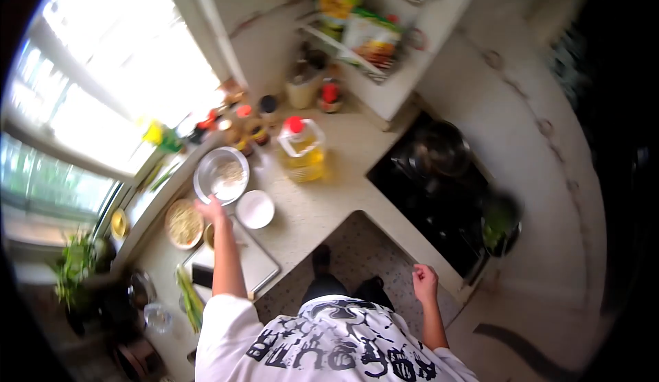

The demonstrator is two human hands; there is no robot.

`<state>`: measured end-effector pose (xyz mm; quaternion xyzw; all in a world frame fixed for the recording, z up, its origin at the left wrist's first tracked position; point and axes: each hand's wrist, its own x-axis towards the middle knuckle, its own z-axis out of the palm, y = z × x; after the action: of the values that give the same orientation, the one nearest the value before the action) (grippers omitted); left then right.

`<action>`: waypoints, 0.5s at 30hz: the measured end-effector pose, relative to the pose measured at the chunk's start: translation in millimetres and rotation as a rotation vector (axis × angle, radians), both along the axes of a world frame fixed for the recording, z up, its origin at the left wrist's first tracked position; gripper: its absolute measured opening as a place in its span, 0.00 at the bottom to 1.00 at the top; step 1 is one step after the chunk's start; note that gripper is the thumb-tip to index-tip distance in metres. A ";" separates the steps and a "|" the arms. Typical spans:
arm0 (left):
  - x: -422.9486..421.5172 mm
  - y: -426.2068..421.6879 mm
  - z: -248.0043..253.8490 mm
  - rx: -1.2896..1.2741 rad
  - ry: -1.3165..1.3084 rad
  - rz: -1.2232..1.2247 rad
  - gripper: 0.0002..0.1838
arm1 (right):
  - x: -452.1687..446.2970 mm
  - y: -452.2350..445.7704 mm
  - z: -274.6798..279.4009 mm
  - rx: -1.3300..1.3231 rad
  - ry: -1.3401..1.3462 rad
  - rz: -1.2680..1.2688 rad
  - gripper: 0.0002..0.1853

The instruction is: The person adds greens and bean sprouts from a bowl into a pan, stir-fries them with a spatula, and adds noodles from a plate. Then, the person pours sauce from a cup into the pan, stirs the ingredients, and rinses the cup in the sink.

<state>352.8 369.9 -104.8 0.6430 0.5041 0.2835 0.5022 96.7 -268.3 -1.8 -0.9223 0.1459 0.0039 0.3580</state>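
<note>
At our left hand [211, 210] we see a shiny metal bowl [202, 177]; just beside that hand, a smooth dish [255, 209], then, farther beyond, a clear plastic bottle [312, 164]; near our right hand [425, 283], a glossy hob [431, 212]; behind both hands, a matt cloth shirt [226, 337]

– What sort of place?
– Looks like a kitchen, and a home one at that.
– Going by what?
– By the black cooktop [427, 212], let into the pale counter [322, 202] and bearing a glossy pot [445, 150]. Add the bottle of yellow oil [307, 164], red-capped, and the seasoning bottles [259, 135] near it.
– And for food preparation?
– See the pale cutting board [255, 262], the metal bowl [201, 178], the white bowl [256, 209], the long green stalks [190, 303]. Note, too, the food packets [374, 37] in a wall rack [347, 54].
– And why a home?
– Looks compact, with a bright window [103, 45] beside the counter and small, household-style bowls.
</note>
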 end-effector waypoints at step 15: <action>-188.6 -548.3 117.1 -0.396 -0.002 -1.885 0.30 | -156.7 -257.1 13.8 -0.646 -0.156 -0.759 0.28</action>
<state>164.2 -178.4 12.3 0.6871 -0.1811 -0.3262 0.6234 -60.0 -525.4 12.0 -0.8655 0.4374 -0.2406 0.0405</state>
